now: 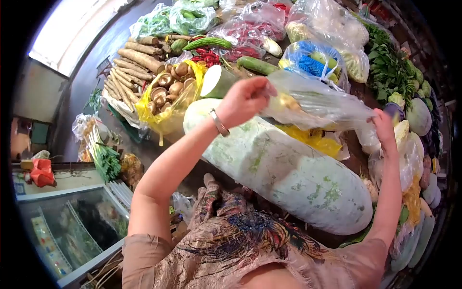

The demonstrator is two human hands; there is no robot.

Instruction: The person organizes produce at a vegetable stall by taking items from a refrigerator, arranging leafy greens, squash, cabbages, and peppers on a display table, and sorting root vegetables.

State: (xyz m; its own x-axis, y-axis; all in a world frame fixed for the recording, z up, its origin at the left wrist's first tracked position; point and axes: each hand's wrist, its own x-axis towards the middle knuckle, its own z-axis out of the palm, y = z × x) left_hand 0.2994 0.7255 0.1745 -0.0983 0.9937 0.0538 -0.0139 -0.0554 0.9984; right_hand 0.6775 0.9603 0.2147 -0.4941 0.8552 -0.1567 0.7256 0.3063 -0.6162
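Note:
A clear plastic bag [322, 98] is stretched between my two hands above a big pale-green winter melon [284, 164]. My left hand [246, 101], with a bracelet at the wrist, is closed at the bag's left end; its fingertips are partly hidden. At the other end, my right hand [383, 127] pinches the gathered plastic. The winter melon lies lengthwise in front of my body. Just beyond its left end rests a cut melon piece [215, 81] with a white face. A yellow bag of mushrooms [168, 89] stands left of my left hand.
Long brown roots [139, 60], a bitter melon [208, 43] and red chillies [207, 57] lie at the far left. Bagged vegetables [332, 29] fill the back, leafy greens [385, 58] the right. A glass-topped cabinet [72, 226] stands at lower left.

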